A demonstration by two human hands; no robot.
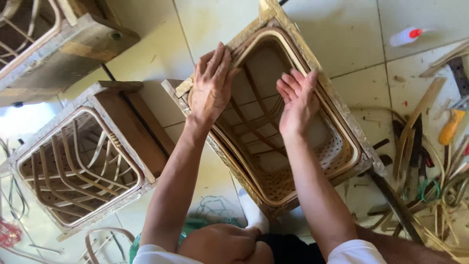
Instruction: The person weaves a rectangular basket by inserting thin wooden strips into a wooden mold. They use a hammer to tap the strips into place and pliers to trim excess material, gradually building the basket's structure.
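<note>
Tiled floor: bare tile at far edge; tool and cane-strip clutter crowds right edge; second wooden mould near left edge. Cane basket frame: pale bent strips, woven base, seated in wooden mould mid-floor. Left hand flat, open, pressing far-left rim. Right hand open, fingers against inner far rim.
</note>
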